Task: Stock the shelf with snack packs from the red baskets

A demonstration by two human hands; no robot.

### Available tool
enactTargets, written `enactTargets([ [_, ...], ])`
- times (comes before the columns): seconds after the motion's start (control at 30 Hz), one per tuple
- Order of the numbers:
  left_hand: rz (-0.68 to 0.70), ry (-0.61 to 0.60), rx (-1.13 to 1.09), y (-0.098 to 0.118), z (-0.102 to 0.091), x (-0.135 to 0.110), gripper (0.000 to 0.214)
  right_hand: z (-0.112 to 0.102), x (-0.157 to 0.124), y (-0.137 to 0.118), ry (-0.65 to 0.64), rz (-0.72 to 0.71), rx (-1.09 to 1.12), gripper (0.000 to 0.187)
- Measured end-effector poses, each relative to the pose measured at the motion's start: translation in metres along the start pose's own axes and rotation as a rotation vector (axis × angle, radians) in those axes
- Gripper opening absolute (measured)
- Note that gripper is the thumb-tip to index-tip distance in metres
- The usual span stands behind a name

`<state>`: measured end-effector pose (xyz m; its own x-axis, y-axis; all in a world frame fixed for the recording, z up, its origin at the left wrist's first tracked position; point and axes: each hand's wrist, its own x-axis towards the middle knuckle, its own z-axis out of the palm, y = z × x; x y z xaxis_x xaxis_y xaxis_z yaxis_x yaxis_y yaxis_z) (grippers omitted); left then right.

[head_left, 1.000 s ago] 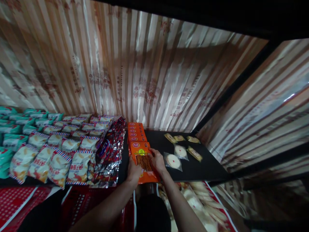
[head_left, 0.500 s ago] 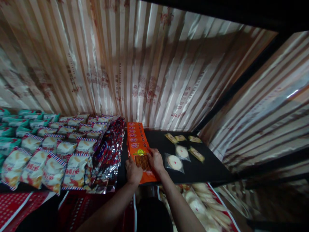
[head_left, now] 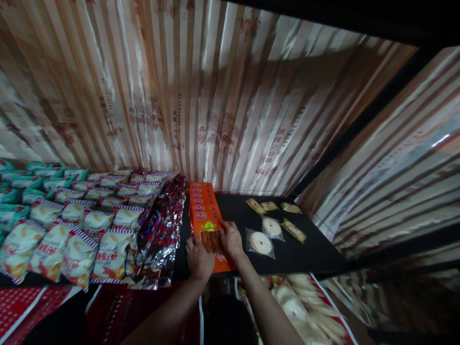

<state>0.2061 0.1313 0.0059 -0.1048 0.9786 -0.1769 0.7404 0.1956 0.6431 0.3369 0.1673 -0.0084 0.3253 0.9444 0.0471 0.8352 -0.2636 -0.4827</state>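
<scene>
Orange snack packets (head_left: 203, 197) lie overlapped in a column on the black shelf, their printed tops stepping toward the back. The nearest orange snack packet (head_left: 211, 239) has a yellow round mark and a picture of brown strips. My left hand (head_left: 199, 258) holds its left edge, thumb on the front face. On the opposite edge, my right hand (head_left: 231, 239) grips it with fingers bent. Both hands are closed around the packet's sides, and parts of the fingertips are hidden.
Shiny dark red packets (head_left: 161, 225) stand in a row just left. White snack bags (head_left: 113, 249) and green bags (head_left: 30, 182) extend farther left. Round white crackers (head_left: 260, 243) and small yellow packets (head_left: 293, 231) lie at right. Below, a red crate holds wrapped crackers (head_left: 294, 306).
My left hand has shifted slightly, its thumb a little farther over the packet's front. My right hand stays on the right edge. The packets look almost unmoved.
</scene>
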Motion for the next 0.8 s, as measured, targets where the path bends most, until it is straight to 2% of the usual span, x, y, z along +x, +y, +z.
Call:
enactTargets([
  [0.1,0.057,0.035,0.069,0.000,0.001,-0.006,0.061,0.003,-0.001,0.002,0.017,-0.016,-0.017,0.037],
  [0.37,0.109,-0.004,0.099,-0.006,0.001,-0.006,0.047,0.009,-0.004,0.002,0.073,-0.045,-0.094,0.038],
  [0.53,0.158,0.026,0.037,-0.006,-0.006,-0.013,0.051,0.014,-0.005,0.004,0.204,-0.094,-0.071,0.036],
  [0.6,0.224,0.069,-0.024,-0.007,-0.010,-0.021,0.050,0.012,-0.008,-0.001,0.304,-0.145,-0.023,0.035],
  [0.7,0.399,0.085,-0.192,-0.019,-0.017,-0.039,0.045,0.004,-0.026,-0.017,0.415,-0.276,0.111,0.035],
  [0.77,0.528,0.036,-0.312,-0.038,-0.019,-0.054,0.041,-0.001,-0.049,-0.032,0.409,-0.345,0.244,0.034],
  [0.8,0.577,-0.006,-0.354,-0.051,-0.019,-0.063,0.039,-0.003,-0.063,-0.041,0.365,-0.374,0.300,0.033],
])
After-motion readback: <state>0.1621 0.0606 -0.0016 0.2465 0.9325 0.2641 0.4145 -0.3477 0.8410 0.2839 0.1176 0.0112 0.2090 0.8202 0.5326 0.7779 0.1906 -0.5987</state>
